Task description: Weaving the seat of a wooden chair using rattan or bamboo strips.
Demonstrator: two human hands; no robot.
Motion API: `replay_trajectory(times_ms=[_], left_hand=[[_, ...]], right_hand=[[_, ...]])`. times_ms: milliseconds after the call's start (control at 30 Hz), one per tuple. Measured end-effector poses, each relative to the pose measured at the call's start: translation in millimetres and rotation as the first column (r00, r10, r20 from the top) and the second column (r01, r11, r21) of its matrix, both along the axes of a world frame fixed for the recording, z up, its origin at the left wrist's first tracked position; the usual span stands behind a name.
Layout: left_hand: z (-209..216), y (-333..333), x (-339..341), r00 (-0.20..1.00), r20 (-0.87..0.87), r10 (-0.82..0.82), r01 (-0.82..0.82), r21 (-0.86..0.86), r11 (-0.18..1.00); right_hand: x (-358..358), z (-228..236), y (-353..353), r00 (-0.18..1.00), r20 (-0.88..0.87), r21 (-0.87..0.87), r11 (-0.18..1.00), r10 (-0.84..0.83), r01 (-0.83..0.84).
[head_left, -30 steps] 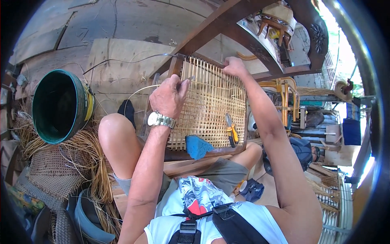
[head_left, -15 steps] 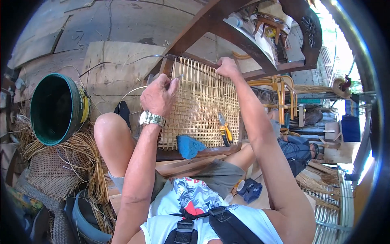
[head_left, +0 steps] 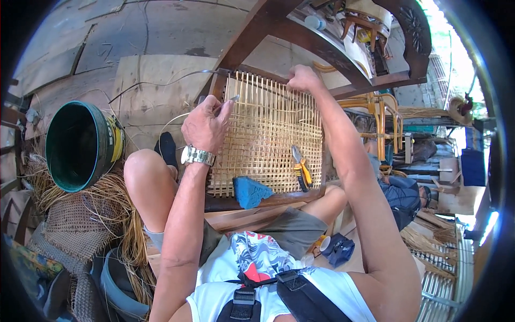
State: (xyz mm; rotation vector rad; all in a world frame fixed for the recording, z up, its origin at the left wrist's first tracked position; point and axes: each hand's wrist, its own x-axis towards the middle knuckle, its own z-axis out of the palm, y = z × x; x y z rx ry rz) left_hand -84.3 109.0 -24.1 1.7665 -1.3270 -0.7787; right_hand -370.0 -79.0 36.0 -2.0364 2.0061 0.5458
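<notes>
A woven cane seat panel (head_left: 257,155) in a dark wooden frame (head_left: 241,204) lies across my lap. Its weave is dense nearby; toward the far edge mostly lengthwise strands show. My left hand (head_left: 204,126), wearing a metal watch, is closed at the panel's left side. From its fingers sticks the tip of a small pointed metal tool (head_left: 234,99); the rest is hidden. At the far right corner my right hand (head_left: 304,79) is closed, and whatever it grips is hidden. Pliers (head_left: 302,169) with yellow-and-black handles and a blue block (head_left: 251,192) rest on the near part.
A dark green bucket (head_left: 110,145) stands at left beside bundled cane strands (head_left: 134,225). Below it is a blue-grey tub (head_left: 115,295). Dark chair framing (head_left: 244,40) rises beyond the panel. Rattan furniture (head_left: 382,126) and another person (head_left: 399,198) are at right.
My right hand has shifted slightly farther away at the panel's far right corner. My left hand has barely moved, still holding the pointed tool. The whole view has shifted a little.
</notes>
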Motion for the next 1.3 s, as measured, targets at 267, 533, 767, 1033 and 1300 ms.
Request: replay_trajectory(times_ms=[267, 533, 767, 1033, 1300], left_hand=[[3, 1, 1, 0.999, -0.054, 0.001, -0.002, -0.016, 1.0], [3, 0, 6, 0.997, -0.074, -0.021, 0.023, 0.021, 1.0], [9, -1, 6, 0.994, -0.092, -0.065, 0.073, 0.09, 0.993], [35, 9, -4, 0.979, -0.179, -0.094, 0.09, -0.031, 0.995], [17, -9, -25, 0.989, -0.065, -0.133, 0.12, -0.168, 0.978]], right_hand=[[3, 4, -2, 0.994, 0.03, 0.049, 0.993, -0.107, 0.105], [20, -1, 3, 0.987, -0.064, 0.0, 0.989, -0.15, 0.15], [-7, -7, 17, 0.995, 0.009, -0.101, 0.99, -0.096, 0.097], [17, -17, 121, 0.535, 0.845, -0.001, 0.999, 0.021, -0.038], [-36, -3, 113, 0.117, 0.984, 0.144, 0.988, -0.138, -0.049]])
